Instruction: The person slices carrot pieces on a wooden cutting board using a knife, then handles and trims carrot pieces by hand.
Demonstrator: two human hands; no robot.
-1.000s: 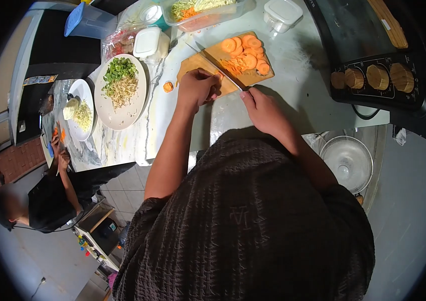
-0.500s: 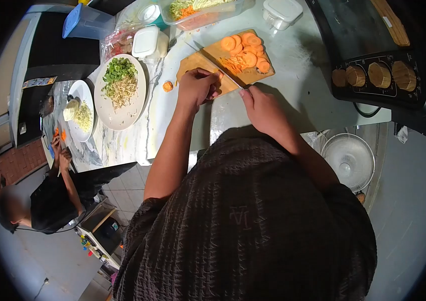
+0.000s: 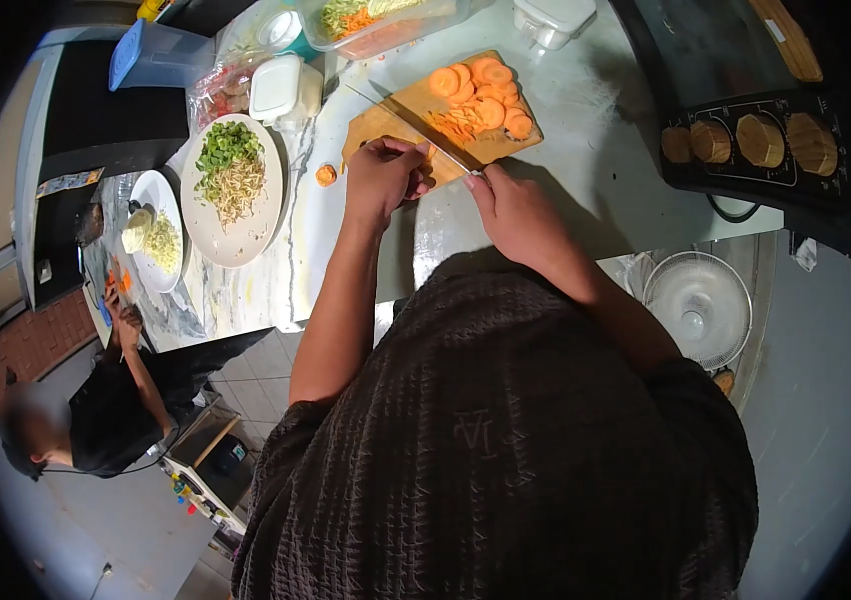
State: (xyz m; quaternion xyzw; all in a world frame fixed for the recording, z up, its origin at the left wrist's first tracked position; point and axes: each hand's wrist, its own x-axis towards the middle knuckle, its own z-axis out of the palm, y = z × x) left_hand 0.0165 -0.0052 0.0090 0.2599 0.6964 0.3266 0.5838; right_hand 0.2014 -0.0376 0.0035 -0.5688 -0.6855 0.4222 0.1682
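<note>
My right hand [image 3: 510, 205] is closed round the handle of a kitchen knife [image 3: 415, 122], whose blade slants up and left across the wooden cutting board [image 3: 370, 125]. At the board's near side my left hand [image 3: 385, 180] has its fingers bent together over a piece of carrot, of which only a little orange shows by the fingertips. Beyond the blade lie round carrot slices [image 3: 490, 110] and a small heap of carrot strips [image 3: 455, 124]. A carrot end [image 3: 326, 175] rests on the counter left of the board.
An oval plate [image 3: 235, 250] holds chopped greens and bean sprouts. Behind are a white-lidded tub [image 3: 280, 90], a clear container [image 3: 395, 40] of shredded vegetables and another tub [image 3: 553, 18]. An oven [image 3: 760, 150] stands right. At far left a co-worker's hands [image 3: 127, 325] work over orange pieces.
The whole view has shifted slightly, with the board and counter appearing a little further left. Both my hands keep nearly the same pose, knife still held over the board.
</note>
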